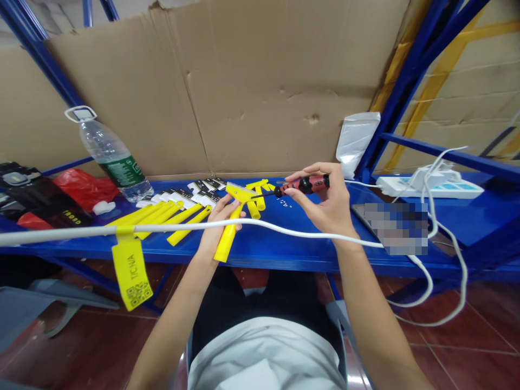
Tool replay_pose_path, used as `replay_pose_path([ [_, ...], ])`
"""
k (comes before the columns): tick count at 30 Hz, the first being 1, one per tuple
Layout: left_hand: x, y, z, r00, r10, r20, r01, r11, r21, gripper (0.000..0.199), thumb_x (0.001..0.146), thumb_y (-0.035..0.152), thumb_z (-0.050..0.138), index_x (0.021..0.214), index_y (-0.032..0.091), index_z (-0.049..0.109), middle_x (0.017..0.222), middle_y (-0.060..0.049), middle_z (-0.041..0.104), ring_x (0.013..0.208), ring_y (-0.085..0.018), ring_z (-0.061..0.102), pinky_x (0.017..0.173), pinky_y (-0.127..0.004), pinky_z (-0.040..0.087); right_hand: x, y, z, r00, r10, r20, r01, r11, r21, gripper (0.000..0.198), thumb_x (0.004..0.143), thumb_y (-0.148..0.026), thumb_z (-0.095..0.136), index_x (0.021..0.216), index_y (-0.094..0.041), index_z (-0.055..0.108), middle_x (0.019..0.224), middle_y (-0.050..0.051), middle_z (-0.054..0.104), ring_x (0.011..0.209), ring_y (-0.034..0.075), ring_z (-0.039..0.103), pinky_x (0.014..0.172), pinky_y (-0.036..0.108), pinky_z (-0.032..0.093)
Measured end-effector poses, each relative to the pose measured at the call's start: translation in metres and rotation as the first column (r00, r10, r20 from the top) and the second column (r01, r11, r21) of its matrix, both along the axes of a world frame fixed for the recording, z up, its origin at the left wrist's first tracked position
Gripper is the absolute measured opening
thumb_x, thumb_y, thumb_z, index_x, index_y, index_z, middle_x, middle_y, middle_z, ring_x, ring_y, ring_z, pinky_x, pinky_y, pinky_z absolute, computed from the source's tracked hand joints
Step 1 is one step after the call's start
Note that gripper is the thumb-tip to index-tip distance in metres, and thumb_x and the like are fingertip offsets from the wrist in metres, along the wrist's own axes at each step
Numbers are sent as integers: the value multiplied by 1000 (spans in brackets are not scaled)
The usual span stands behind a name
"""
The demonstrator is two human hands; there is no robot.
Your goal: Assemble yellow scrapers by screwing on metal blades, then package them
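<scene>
My left hand [217, 225] is closed around a yellow scraper [228, 238], its handle slanting down toward the bench edge and its wide head up. In my right hand [331, 203] is a red and black screwdriver [306, 186], held level with the fingers around its handle. The thin shaft points left and its tip meets the scraper's head; the exact contact is too small to make out. Just behind lie more yellow scraper parts [260, 203] and tiny screws [285, 203]. Left of my left hand, several yellow scrapers [162, 214] with black and white cards lie in a row.
A white cable [280, 230] with a yellow tag [132, 273] crosses in front of my hands. On the left stand a water bottle [114, 157] and a red bag [83, 187]. A phone [369, 222] and a white power strip [430, 187] lie right. Cardboard [284, 86] backs the blue bench [280, 252].
</scene>
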State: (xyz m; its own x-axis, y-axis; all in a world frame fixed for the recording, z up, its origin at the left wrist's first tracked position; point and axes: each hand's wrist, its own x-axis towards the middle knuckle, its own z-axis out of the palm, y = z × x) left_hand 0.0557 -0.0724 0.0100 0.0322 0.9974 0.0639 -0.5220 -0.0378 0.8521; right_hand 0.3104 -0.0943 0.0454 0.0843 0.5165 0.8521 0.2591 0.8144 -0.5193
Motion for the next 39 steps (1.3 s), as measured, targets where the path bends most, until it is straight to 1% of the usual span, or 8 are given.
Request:
replay_pose_path([
  [2, 0, 0, -1, 1000, -5, 0, 5, 1000, 7, 53, 90, 21, 92, 138, 21, 68, 115, -10, 80, 78, -14, 78, 49, -15, 53, 1, 1, 0, 1000, 16, -5, -16, 1000, -9, 46, 97, -47, 91, 125, -34, 57, 119, 5, 84, 104, 26, 85, 103, 49, 72],
  [8, -1, 2, 0, 1000, 5, 14, -5, 1000, -20, 55, 88, 20, 93, 137, 21, 68, 113, -9, 81, 76, -14, 78, 47, -15, 52, 1, 2, -1, 978, 207, 9, -207, 978, -16, 53, 99, -46, 88, 137, -36, 53, 154, 9, 71, 128, 30, 82, 113, 56, 70],
  [13, 0, 0, 3, 1000, 14, -1, -14, 999, -34, 54, 89, 19, 91, 138, 20, 68, 114, -10, 81, 74, -15, 78, 47, -16, 53, 0, 1, 0, 998, 56, -5, -56, 998, 22, 46, 93, -43, 95, 124, -34, 63, 122, 6, 84, 113, 30, 85, 106, 51, 72],
  [16, 1, -1, 4, 1000, 7, -3, -7, 999, -40, 54, 89, 18, 90, 137, 20, 67, 114, -10, 81, 73, -15, 77, 46, -16, 52, -1, 0, 2, 1000, -12, -22, 13, 1000, 28, 46, 92, -44, 96, 119, -34, 61, 108, 3, 84, 104, 28, 85, 101, 50, 73],
  [25, -1, -1, 3, 1000, 22, 11, -22, 999, -39, 58, 89, 19, 91, 140, 22, 64, 114, -9, 80, 74, -15, 77, 46, -16, 52, 3, 4, -4, 979, 199, 32, -199, 980, -2, 53, 98, -38, 88, 140, -36, 55, 150, 9, 71, 124, 29, 82, 115, 55, 68],
  [28, 0, -2, 4, 1000, 19, 14, -19, 999, -40, 59, 90, 20, 91, 141, 23, 63, 115, -8, 80, 75, -14, 77, 46, -15, 51, 2, 3, -3, 985, 171, 33, -172, 985, 2, 48, 100, -39, 87, 137, -35, 58, 147, 8, 74, 116, 27, 85, 110, 51, 71],
  [34, 0, -2, 4, 1000, 5, 12, -4, 999, -36, 59, 89, 20, 91, 141, 21, 62, 113, -8, 79, 73, -14, 76, 45, -16, 51, -1, 0, 3, 991, -118, 58, 114, 991, 66, 42, 96, -45, 92, 120, -29, 62, 108, 4, 84, 100, 25, 84, 87, 40, 70],
  [39, 0, -1, 4, 1000, -2, 26, 3, 999, -42, 57, 89, 19, 91, 138, 23, 62, 109, -7, 78, 71, -13, 75, 45, -15, 50, 2, 1, 0, 994, 85, 64, -87, 996, 22, 47, 102, -42, 85, 136, -32, 55, 131, 8, 81, 118, 27, 83, 103, 48, 70],
])
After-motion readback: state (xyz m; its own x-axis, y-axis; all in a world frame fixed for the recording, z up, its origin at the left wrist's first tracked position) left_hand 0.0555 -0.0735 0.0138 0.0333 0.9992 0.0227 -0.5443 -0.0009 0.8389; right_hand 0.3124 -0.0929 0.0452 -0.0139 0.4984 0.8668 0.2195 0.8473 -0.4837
